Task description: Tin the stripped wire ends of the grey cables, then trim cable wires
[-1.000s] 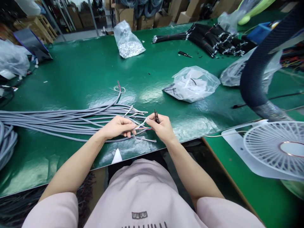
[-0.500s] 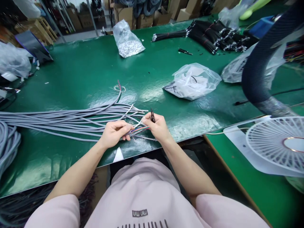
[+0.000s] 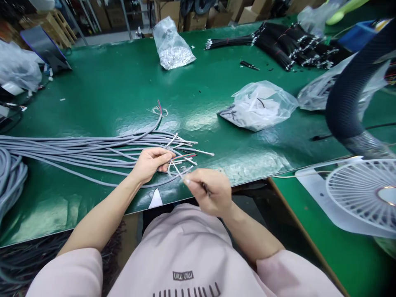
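Observation:
Several long grey cables [image 3: 80, 153] lie across the green table, their stripped ends toward the middle. My left hand [image 3: 154, 164] pinches the end of one cable, where red and dark wires [image 3: 185, 156] stick out to the right. My right hand [image 3: 209, 190] is closed, nearer the table's front edge. Its fingertips grip a white strand [image 3: 177, 168] that runs from beside my left fingertips. Part of a small dark tool [image 3: 206, 189] shows inside the curled right fingers. One cable with spread red and white wires [image 3: 159, 109] bends up behind the others.
Clear bags [image 3: 258, 105] [image 3: 175, 49] stand beyond the hands. Bundled black wires [image 3: 278, 43] and a black tool [image 3: 249, 65] lie at the back right. A dark flexible duct [image 3: 346, 90] and a white fan [image 3: 361, 194] are at the right. Coiled cable [image 3: 12, 181] sits at the left.
My right hand has moved down toward my body and turned, drawing a white strand out from the cable end. My left hand keeps its pinch. The view has shifted slightly.

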A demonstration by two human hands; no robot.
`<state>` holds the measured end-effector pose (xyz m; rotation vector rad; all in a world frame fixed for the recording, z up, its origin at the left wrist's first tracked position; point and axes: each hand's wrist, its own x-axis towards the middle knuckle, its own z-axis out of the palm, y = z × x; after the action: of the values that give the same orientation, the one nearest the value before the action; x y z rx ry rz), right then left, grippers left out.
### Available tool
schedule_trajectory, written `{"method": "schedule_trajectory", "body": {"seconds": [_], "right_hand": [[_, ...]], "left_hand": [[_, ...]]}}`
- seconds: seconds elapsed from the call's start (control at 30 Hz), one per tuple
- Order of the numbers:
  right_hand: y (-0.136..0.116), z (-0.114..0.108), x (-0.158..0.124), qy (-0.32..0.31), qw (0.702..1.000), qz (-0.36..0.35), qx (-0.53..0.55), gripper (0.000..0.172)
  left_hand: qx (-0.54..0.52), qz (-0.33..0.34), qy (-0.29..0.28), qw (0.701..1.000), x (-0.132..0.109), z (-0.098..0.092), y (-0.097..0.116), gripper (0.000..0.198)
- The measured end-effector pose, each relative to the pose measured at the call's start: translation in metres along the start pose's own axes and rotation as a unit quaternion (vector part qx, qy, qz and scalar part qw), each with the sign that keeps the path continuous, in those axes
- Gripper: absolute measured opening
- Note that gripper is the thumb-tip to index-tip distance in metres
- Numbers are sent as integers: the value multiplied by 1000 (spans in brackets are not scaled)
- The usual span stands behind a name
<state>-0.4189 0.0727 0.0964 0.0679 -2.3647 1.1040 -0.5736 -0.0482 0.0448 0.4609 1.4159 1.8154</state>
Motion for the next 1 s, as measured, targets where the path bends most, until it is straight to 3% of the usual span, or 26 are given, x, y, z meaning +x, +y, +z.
{"method": "schedule_trajectory", "body": {"seconds": [0.07,0.2,0.4,0.5,0.63,0.7,0.77,0.87,0.93,1.0], "right_hand": [[-11,0,-1,-26,999,-46,-7,15],[-16,-2,3,-17,999,-32,14,15],[4,-4,36,14,987,129,95,18],[20,-3,51,34,966,192,172,20],[32,-3,60,56,936,223,268,23],[33,-5,62,64,926,229,292,26],[32,-7,64,74,921,229,306,27],[29,-10,67,86,918,219,320,27],[27,-11,69,87,919,210,322,26],[26,-11,71,82,925,201,313,26]], "left_hand": [[12,-6,-9,1000,-2,1,0,34],[35,-14,-24,999,-5,4,1,38],[53,-37,-70,995,0,5,-3,37],[26,-49,-38,998,3,1,-2,38],[-35,-24,-13,999,1,-5,4,43],[-15,34,5,999,-1,-7,6,40],[59,149,55,985,-4,-7,7,33],[200,329,122,915,-8,-2,8,14],[274,380,119,876,-9,4,10,6],[327,388,102,856,-7,11,13,11]]}}
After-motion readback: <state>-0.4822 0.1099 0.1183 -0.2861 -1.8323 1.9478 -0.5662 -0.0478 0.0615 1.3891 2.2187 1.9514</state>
